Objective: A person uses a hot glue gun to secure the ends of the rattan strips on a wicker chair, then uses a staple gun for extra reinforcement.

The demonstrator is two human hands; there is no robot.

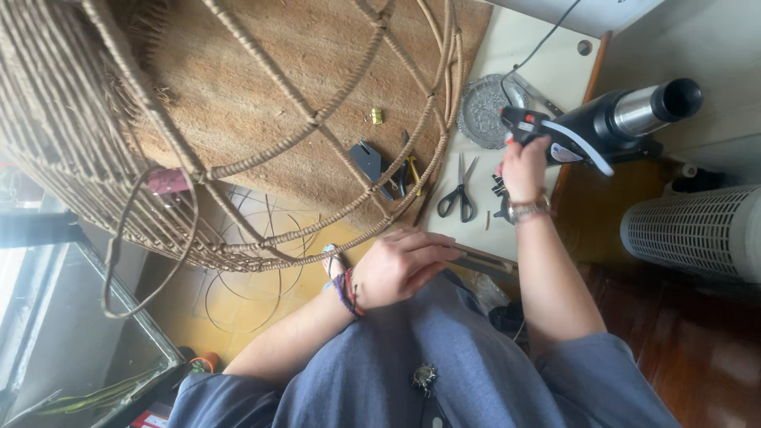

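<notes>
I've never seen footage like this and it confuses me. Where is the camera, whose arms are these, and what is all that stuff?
The camera sits on a person's head and looks down, so you see their own arms and lap in blue cloth. The right hand grips a black glue gun over the pale board. The left hand, with cord bracelets at the wrist, pinches the end of a thin strand by the rim of a big woven wicker frame. Under the frame lies a brown mat. Black scissors, a round metal dish and small pliers lie nearby.
</notes>
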